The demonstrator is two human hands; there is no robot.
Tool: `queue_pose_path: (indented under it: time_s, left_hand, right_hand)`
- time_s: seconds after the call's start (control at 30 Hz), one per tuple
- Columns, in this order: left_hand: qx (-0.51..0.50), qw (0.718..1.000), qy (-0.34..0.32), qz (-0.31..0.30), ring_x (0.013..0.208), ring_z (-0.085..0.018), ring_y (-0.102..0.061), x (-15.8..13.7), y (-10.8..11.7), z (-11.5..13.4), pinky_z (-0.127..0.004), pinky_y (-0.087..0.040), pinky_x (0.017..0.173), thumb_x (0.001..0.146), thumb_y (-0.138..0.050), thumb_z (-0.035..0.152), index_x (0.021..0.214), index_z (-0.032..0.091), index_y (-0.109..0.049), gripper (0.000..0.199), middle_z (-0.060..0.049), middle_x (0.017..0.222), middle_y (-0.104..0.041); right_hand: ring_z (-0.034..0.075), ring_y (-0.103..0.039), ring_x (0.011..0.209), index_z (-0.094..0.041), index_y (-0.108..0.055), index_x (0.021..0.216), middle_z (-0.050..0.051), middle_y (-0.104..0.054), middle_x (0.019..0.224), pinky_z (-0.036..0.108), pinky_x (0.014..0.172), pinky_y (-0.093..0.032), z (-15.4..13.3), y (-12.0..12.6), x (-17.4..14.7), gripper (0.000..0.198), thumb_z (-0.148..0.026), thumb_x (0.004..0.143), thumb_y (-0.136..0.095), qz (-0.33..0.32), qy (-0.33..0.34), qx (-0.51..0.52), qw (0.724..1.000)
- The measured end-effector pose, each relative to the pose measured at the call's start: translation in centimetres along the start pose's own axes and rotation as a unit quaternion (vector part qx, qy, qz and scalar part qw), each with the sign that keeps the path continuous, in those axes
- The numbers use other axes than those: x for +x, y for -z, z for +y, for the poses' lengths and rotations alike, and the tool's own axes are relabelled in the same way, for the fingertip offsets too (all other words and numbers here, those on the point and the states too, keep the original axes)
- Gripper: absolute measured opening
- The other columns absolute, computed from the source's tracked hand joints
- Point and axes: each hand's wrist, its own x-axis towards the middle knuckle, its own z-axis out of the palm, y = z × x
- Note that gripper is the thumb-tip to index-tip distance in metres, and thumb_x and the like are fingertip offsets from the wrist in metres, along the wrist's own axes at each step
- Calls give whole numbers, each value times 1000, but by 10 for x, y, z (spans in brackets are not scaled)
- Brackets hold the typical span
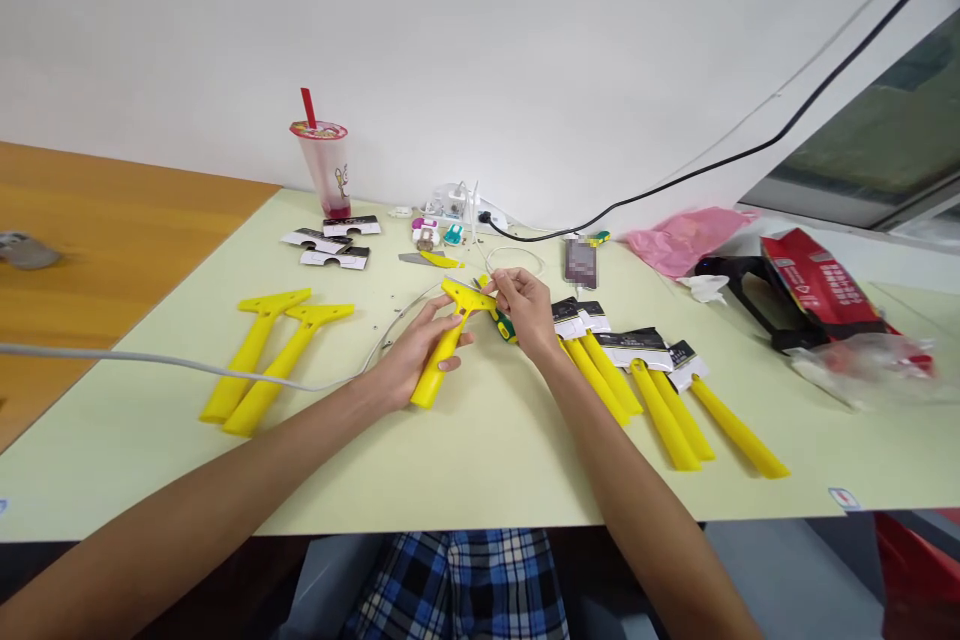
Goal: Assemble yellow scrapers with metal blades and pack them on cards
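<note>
A yellow scraper (435, 370) with a T-shaped head is held tilted above the table, and my left hand (411, 350) is wrapped round its handle. My right hand (525, 305) is closed in a pinch at the right end of the scraper's head; what lies between its fingertips is too small to make out. Just below the right hand shows a green and yellow screwdriver handle (504, 325), partly covered by the hand. Two more yellow scrapers (259, 360) without covers lie to the left. On the right lie several yellow scrapers (667, 420) with black and white card sleeves on their heads.
Loose card sleeves (335, 258) lie near a drink cup (326, 170). A power strip (457, 210), a yellow cutter (441, 260) and a phone (581, 263) are at the back. A grey cable (187, 360) crosses the left side. Plastic bags and a red packet (817, 280) are at right.
</note>
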Motion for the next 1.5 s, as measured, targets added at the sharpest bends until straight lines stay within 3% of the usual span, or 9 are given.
queue_pose_path:
  time_s: [0.13,0.27,0.43,0.63,0.83,1.07,1.33,1.5]
  left_hand:
    - [10,1000,7,4,86,-14,-74,-4,-2,-1,-14,-37,37,91,-84,18,132,27,-63,47,-9,141,-65]
    - [26,1000,14,-2,87,-15,-74,-6,-4,-2,-16,-39,39,91,-85,20,131,27,-63,46,-9,140,-64]
    - [50,998,13,-26,90,-18,-76,-9,-4,-3,-16,-38,40,91,-86,22,135,29,-66,49,-11,137,-64]
    - [55,996,50,-58,87,-19,-77,-14,-7,-2,-16,-36,38,91,-87,23,133,28,-67,46,-9,121,-66]
    - [56,995,51,-62,85,-17,-77,-14,-7,-6,-14,-35,37,91,-87,23,129,27,-66,44,-10,129,-66]
    - [66,994,54,-68,87,-17,-78,-13,-6,-7,-14,-36,37,92,-87,23,137,30,-64,51,-10,134,-63]
    - [84,992,60,-70,88,-15,-77,-17,-9,-2,-14,-38,38,91,-87,26,133,29,-61,49,-9,131,-63]
    - [85,992,59,-78,89,-16,-77,-19,-12,-2,-13,-38,39,94,-85,26,137,28,-61,49,-11,137,-64]
  right_hand:
    - [13,-44,58,-23,-67,80,-1,-62,65,30,56,-32,-12,-3,-7,51,-69,87,-87,-12,56,-104,993]
    - [14,-37,59,-24,-65,79,-5,-47,60,31,60,-30,-17,-3,-12,47,-65,94,-83,-55,122,-213,968]
    - [17,-47,67,-25,-58,76,0,-57,71,33,70,-35,-16,1,-12,54,-68,107,-63,-174,197,-314,912]
    - [19,-47,71,-25,-54,74,1,-55,72,34,73,-34,-20,5,-12,55,-66,112,-55,-206,225,-347,887]
    - [19,-49,72,-24,-57,71,2,-57,72,35,73,-33,-21,8,-10,56,-64,110,-60,-214,224,-346,885]
    - [16,-48,70,-22,-60,69,0,-58,72,33,72,-34,-23,12,-10,47,-45,110,-67,-228,224,-327,889]
    - [15,-47,67,-21,-60,71,-1,-58,71,32,67,-35,-30,14,-10,56,-66,105,-64,-228,172,-322,902]
    - [16,-47,68,-22,-60,77,0,-61,74,32,68,-36,-38,14,-12,52,-65,106,-63,-225,167,-341,897]
